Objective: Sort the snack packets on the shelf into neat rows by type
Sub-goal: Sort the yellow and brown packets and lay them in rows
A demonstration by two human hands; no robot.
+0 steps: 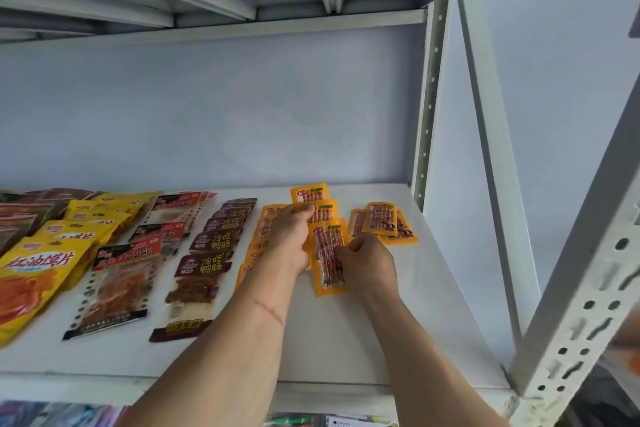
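Orange packets [329, 253] run in a row away from viewer, long axis front-to-back. Left hand [289, 232] grips row's left edge; right hand [369, 260] pinches nearest packet, heap [382, 224] just beyond.

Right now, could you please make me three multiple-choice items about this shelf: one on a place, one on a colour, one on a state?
1. Where does the loose pile of orange packets lie?
A. right of both hands
B. left of the dark red row
C. on the upper shelf

2. What colour are the packets in the row that the hands work on?
A. green
B. orange
C. white

3. What is the right hand doing?
A. resting flat on the shelf
B. hanging off the shelf
C. pinching an orange packet

Answers: 1 A, the pile lies right of both hands near the shelf's end. 2 B, their borders are orange. 3 C, its fingers curl on the packet's right edge, while the left hand grips packets farther back.
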